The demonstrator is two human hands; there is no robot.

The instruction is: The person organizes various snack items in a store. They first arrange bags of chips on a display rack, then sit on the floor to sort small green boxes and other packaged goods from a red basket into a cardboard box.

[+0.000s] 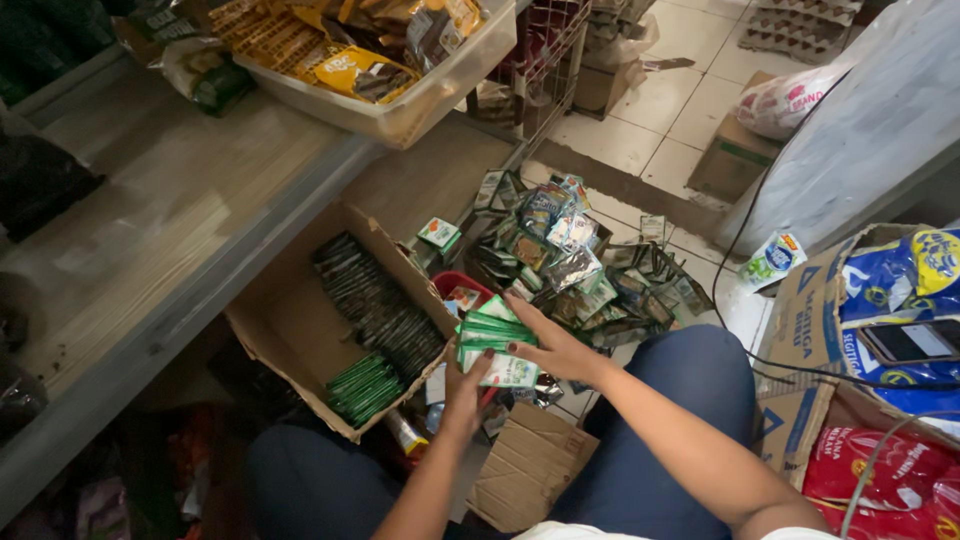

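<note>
A stack of green and white sachets (pixel 497 345) sits between both hands, low in the middle of the view. My left hand (pixel 463 392) holds the stack from below. My right hand (pixel 553 345) lies on top of it with fingers spread over the packets. Just left of the hands stands an open cardboard box (pixel 290 325) holding rows of dark sachets (pixel 380 305) and a bunch of green sachets (pixel 362 387). Beyond the hands a heap of loose mixed sachets (pixel 570 260) lies on the floor, beside a red tub (pixel 452 283).
A wooden shelf (pixel 150 215) runs along the left, with a clear plastic bin of snack packets (pixel 400 105) on it. A flat piece of cardboard (pixel 525 470) lies by my knees. At the right a carton (pixel 800 340) holds blue and red bags, and a black cable (pixel 740 240) crosses the tiled floor.
</note>
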